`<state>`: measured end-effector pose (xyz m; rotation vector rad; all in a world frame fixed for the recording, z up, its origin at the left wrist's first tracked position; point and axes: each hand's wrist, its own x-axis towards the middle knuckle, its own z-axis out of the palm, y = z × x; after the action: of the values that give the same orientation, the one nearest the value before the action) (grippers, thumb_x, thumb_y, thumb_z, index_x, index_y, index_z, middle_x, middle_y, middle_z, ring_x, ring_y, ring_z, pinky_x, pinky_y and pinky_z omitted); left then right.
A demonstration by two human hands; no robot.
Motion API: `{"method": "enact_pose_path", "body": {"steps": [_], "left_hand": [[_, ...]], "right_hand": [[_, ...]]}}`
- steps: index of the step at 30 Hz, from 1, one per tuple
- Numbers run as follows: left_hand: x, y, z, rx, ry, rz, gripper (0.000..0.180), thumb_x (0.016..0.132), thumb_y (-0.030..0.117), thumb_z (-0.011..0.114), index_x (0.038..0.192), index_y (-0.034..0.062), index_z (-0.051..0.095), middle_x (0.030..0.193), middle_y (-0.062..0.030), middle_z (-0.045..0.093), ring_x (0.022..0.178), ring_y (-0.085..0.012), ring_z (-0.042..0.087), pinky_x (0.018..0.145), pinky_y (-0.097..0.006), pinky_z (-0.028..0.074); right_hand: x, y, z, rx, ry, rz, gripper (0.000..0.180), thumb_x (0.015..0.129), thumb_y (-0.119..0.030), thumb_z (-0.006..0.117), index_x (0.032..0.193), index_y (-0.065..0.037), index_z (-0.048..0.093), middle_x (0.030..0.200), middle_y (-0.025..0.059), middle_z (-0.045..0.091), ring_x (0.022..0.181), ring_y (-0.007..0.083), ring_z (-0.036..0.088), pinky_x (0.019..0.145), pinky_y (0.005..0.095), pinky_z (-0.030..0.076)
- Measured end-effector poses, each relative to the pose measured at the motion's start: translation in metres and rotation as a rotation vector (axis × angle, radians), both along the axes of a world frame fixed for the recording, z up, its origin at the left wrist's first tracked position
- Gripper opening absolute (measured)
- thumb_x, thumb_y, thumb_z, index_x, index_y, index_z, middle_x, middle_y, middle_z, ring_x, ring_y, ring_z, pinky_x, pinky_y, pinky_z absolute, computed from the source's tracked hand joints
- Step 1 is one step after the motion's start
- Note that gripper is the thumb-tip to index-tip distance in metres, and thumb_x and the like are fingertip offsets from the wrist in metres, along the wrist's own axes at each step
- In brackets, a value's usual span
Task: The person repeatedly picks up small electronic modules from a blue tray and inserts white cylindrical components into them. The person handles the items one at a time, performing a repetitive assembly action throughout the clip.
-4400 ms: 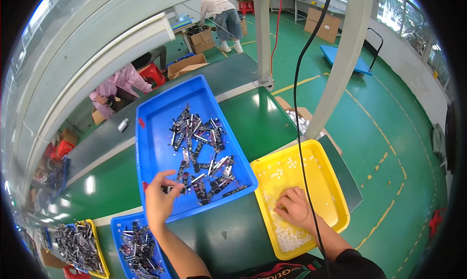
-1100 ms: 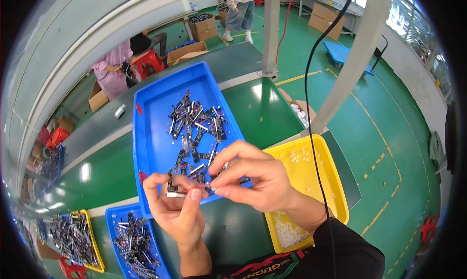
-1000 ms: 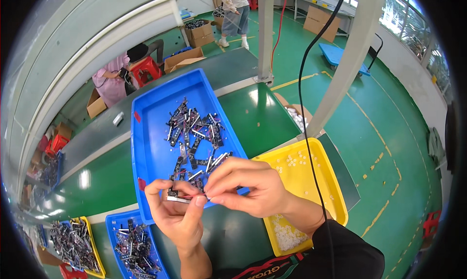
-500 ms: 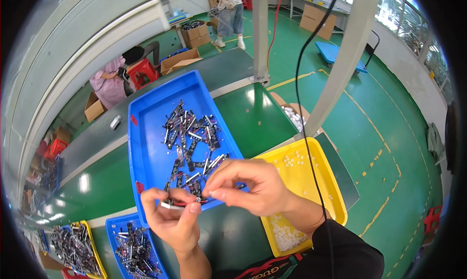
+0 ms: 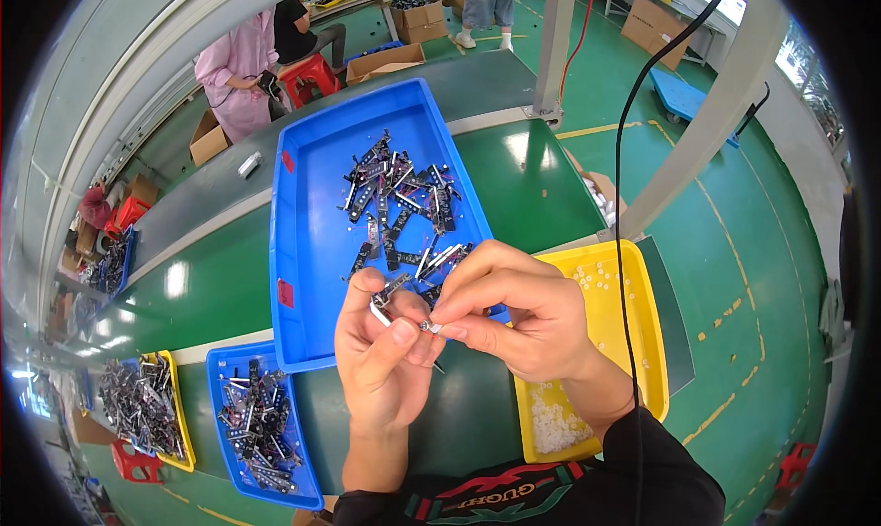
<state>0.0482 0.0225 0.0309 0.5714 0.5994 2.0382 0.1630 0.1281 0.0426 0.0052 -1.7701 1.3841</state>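
My left hand (image 5: 381,365) is closed on a small black circuit-board part with a silver-white bar (image 5: 381,313), its fingers turned up. The fingertips of my right hand (image 5: 528,310) pinch a tiny whitish piece (image 5: 435,328) against the part's end, where a small round metallic bit shows between both hands. Exactly how the two pieces fit is too small to tell. Beyond my hands, a large blue tray (image 5: 298,319) holds a loose heap of similar black parts (image 5: 399,191). Under my right forearm, a yellow tray (image 5: 642,287) holds small white round pieces (image 5: 555,425).
At the left stand a smaller blue bin (image 5: 220,365) and a yellow bin (image 5: 174,393), both full of black parts. A black cable (image 5: 620,205) hangs before the yellow tray. Metal posts (image 5: 702,127) rise beyond the bench. A person in pink (image 5: 240,76) sits across it.
My view has shifted, so the trays appear elsewhere in the picture. Both hands stay together at the part, with the left hand turned more upright.
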Motion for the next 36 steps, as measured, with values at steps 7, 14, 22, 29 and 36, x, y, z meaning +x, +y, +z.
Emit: {"method": "enact_pose_path", "body": {"steps": [7, 14, 22, 29, 36], "left_hand": [[-0.001, -0.001, -0.002, 0.025, -0.107, -0.097, 0.036, 0.086, 0.001, 0.064, 0.116, 0.0106, 0.045, 0.088, -0.0079, 0.062, 0.063, -0.0095, 0.052, 0.055, -0.025, 0.04], [-0.012, -0.001, -0.005, 0.034, -0.238, -0.418, 0.034, 0.086, -0.001, 0.058, 0.115, 0.0097, 0.046, 0.086, -0.0062, 0.057, 0.063, -0.0094, 0.047, 0.056, -0.025, 0.036], [-0.019, 0.002, -0.005, -0.022, -0.278, -0.643, 0.037, 0.083, -0.004, 0.059, 0.115, 0.0095, 0.045, 0.085, -0.0049, 0.055, 0.061, -0.0094, 0.045, 0.055, -0.025, 0.035], [-0.015, -0.01, 0.004, -0.186, -0.154, -0.614, 0.038, 0.08, 0.0, 0.068, 0.111, 0.0083, 0.048, 0.084, -0.003, 0.053, 0.061, -0.0104, 0.049, 0.053, -0.024, 0.037], [-0.006, -0.007, 0.0, -0.071, -0.049, -0.509, 0.036, 0.082, 0.002, 0.069, 0.109, 0.0068, 0.046, 0.086, -0.0059, 0.059, 0.065, -0.0106, 0.056, 0.053, -0.02, 0.042]], "right_hand": [[-0.001, -0.001, 0.0, 0.111, 0.016, -0.042, 0.017, 0.077, 0.003, 0.072, 0.093, 0.001, 0.069, 0.089, 0.0108, 0.062, 0.075, 0.0174, 0.06, 0.063, 0.0267, 0.048], [-0.006, 0.003, -0.005, 0.295, 0.057, -0.089, 0.017, 0.075, 0.001, 0.073, 0.092, 0.001, 0.071, 0.087, 0.0098, 0.061, 0.072, 0.0178, 0.059, 0.061, 0.027, 0.047], [-0.002, 0.01, -0.002, 0.19, -0.001, 0.038, 0.021, 0.071, 0.002, 0.074, 0.092, -0.003, 0.072, 0.085, 0.0066, 0.06, 0.075, 0.0186, 0.058, 0.064, 0.0281, 0.045], [0.006, 0.006, 0.002, 0.127, -0.146, 0.063, 0.022, 0.068, -0.014, 0.081, 0.085, -0.003, 0.073, 0.079, 0.0072, 0.061, 0.071, 0.0165, 0.056, 0.061, 0.0276, 0.043], [0.02, 0.018, -0.008, 0.131, -0.171, -0.052, 0.05, 0.066, -0.023, 0.085, 0.105, -0.001, 0.064, 0.084, 0.005, 0.053, 0.066, 0.0113, 0.048, 0.058, 0.0234, 0.038]]}}
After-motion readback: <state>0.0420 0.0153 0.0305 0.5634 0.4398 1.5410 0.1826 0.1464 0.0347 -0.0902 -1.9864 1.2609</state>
